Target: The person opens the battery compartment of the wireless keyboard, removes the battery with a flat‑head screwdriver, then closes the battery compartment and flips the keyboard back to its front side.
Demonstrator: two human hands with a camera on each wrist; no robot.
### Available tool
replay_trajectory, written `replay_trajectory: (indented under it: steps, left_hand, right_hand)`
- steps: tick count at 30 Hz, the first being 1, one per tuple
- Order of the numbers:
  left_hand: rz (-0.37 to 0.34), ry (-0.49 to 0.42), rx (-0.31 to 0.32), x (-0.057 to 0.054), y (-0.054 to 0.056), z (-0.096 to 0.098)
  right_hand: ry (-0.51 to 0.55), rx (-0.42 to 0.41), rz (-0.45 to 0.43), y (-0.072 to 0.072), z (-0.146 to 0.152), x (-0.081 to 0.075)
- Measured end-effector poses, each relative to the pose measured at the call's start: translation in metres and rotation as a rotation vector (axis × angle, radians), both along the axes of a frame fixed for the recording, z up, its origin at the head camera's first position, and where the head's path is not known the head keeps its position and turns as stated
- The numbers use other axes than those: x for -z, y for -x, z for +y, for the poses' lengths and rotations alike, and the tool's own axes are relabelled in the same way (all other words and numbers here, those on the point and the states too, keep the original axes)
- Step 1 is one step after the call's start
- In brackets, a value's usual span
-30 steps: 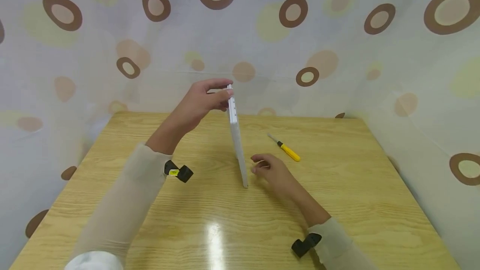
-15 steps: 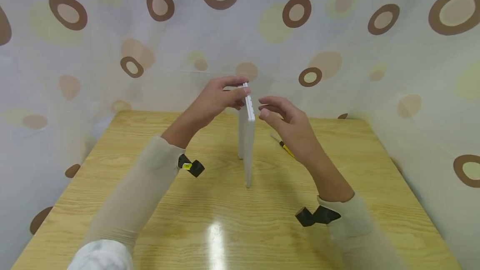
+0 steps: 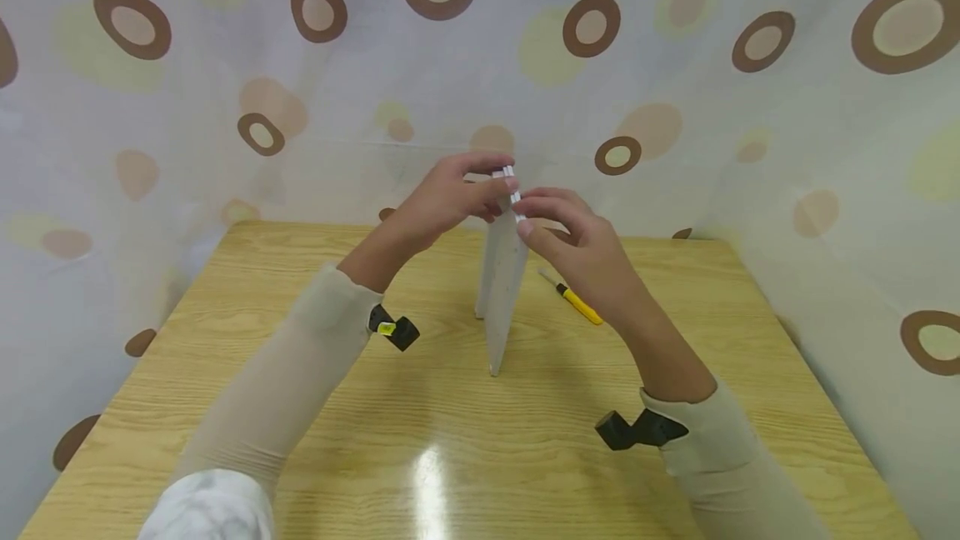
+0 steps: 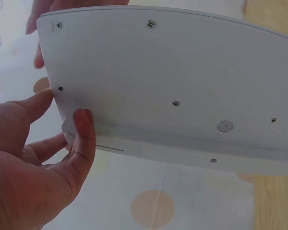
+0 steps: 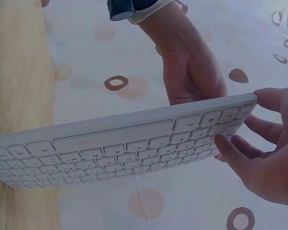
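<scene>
A slim white plastic keyboard (image 3: 501,286) is standing on end, its lower end apparently resting on the light wood-grain table (image 3: 337,448). The bare left hand (image 3: 441,200) is pinching its upper end, and the bare right hand (image 3: 592,252) is lightly pinching the near top corner. Should both grips be slipping, the keyboard could topple, its footing being so narrow; falling rightward, it might be striking the yellow-handled metal screwdriver (image 3: 581,307) lying nearby.
</scene>
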State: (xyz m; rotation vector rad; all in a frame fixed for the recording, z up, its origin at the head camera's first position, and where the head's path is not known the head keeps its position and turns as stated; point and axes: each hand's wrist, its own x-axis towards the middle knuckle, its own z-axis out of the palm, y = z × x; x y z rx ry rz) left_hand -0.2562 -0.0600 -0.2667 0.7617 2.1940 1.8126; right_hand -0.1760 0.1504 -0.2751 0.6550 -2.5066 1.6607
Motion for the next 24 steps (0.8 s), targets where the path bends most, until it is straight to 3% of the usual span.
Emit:
replay_trajectory:
  steps: [3,6,12,18,24]
  left_hand:
    - [0.000,0.042,-0.023,0.008,-0.001,-0.004]
    - [-0.003,0.060,-0.041,0.024,-0.002,-0.011]
    - [0.017,0.083,-0.060,0.075,-0.007,-0.023]
    - [-0.085,0.137,-0.061,0.128,-0.007,-0.020]
    - [-0.188,0.136,0.003,0.167,-0.009,-0.012]
  right_hand:
    - [-0.016,0.022,0.012,-0.001,0.005,0.002]
    - [-0.013,0.041,0.013,-0.003,0.012,0.004]
    - [0.004,0.083,-0.005,-0.009,0.028,0.005]
    - [0.068,0.128,-0.049,-0.014,0.047,0.008]
    - [0.228,0.108,-0.071,-0.017,0.062,0.017]
